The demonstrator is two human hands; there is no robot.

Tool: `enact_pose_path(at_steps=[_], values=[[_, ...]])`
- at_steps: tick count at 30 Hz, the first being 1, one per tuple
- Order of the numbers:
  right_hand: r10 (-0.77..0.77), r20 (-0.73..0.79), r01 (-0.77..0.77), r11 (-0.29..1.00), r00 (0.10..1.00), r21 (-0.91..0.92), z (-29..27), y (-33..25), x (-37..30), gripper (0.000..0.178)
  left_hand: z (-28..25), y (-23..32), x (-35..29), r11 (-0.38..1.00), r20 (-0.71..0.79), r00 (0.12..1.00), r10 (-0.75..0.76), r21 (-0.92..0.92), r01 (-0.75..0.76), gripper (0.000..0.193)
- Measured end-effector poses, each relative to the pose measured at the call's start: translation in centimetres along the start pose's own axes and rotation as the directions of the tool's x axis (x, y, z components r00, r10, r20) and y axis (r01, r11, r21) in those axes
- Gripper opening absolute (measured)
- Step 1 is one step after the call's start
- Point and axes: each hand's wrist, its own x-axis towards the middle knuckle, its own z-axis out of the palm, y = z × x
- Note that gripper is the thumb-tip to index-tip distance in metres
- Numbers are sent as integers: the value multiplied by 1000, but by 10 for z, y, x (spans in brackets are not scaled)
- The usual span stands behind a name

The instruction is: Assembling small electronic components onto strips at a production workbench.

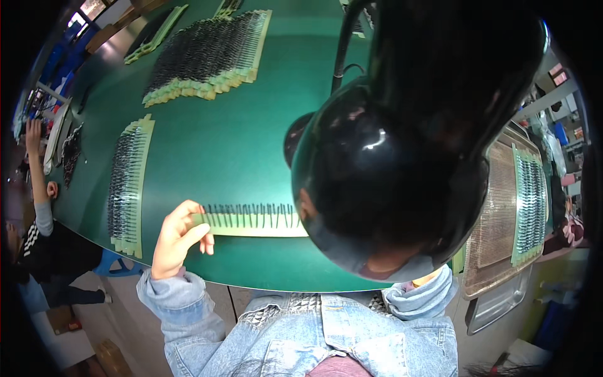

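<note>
My left hand (178,237) pinches the left end of a pale green strip (264,232) between thumb and fingers. A row of thin, dark, pin-like pieces stands along the strip's far edge, lying across it. The strip is held level over the green table (251,267), near its front edge. A large, glossy black rounded lamp-like head (389,163) hides the strip's right end. Of my right hand (428,277), only a sliver shows between this black head and the denim cuff; its fingers are hidden, and so is anything they hold.
Similar strips overlap in a stack (129,188) at left and a larger pile (210,56) farther back. On the right, a brown mesh tray (493,213) bears more strips (529,207). Another person's arm (39,169) reaches in at the far left.
</note>
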Motion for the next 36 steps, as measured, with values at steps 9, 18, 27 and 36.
enact_pose_path(at_steps=[9,18,27,36], values=[[69,35,-70,997,997,23,-11,-6,-17,12,17,-16,-17,974,-269,953,136,-140,-178,14],[144,-79,-138,987,986,78,-21,2,-25,17,35,-7,-26,949,-399,895,202,-145,-279,18],[164,-157,-75,885,974,459,-36,33,-26,23,61,19,-22,945,-255,945,203,-201,-257,21],[97,-324,233,507,941,830,-43,37,-15,21,83,23,5,883,-46,945,325,-343,-320,17]])
